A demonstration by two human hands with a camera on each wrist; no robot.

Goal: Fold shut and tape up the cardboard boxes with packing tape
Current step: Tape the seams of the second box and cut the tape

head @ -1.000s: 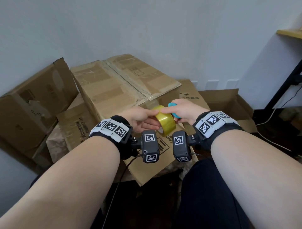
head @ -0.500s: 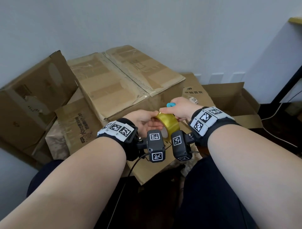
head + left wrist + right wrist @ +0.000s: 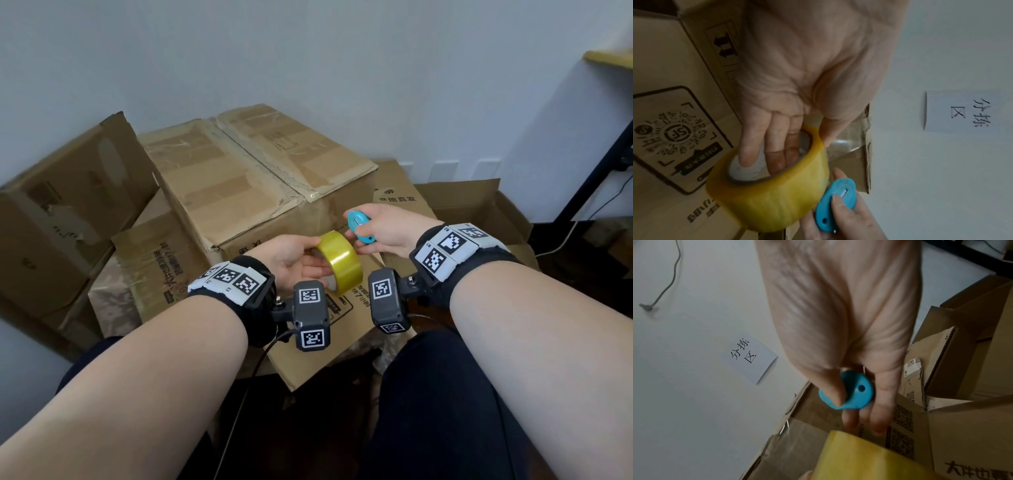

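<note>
While the wall (image 3: 308, 51) fills the background of the head view, a large cardboard box (image 3: 239, 185) stands in front of the person, its top flaps folded down and a strip of clear tape running along the centre seam. To its left another box (image 3: 58, 219) leans tilted, and flattened printed cardboard (image 3: 157, 267) lies below and beside the large one. To the right an open box (image 3: 479, 209) sits with its flaps up, near a dark furniture leg (image 3: 596, 171).

Both forearms reach forward over the person's dark trousers (image 3: 445, 411), each wrist wearing a black band with marker tags and a small camera.

Just in front of the large box's near corner, the left hand (image 3: 291, 260) holds the yellow tape roll (image 3: 340, 260): in the left wrist view its fingers (image 3: 774, 146) go through the core, pressed together, and the thumb lies on the outer rim, where a clear strip of tape (image 3: 844, 144) leads off to the box edge.

Just right of the roll, the right hand (image 3: 387, 228) pinches a small blue cutter (image 3: 358, 226) between thumb and forefinger, the other fingers extended beneath it, and the cutter touches the roll's side.

A white paper label (image 3: 750, 360) with handwritten characters is stuck on the wall.
</note>
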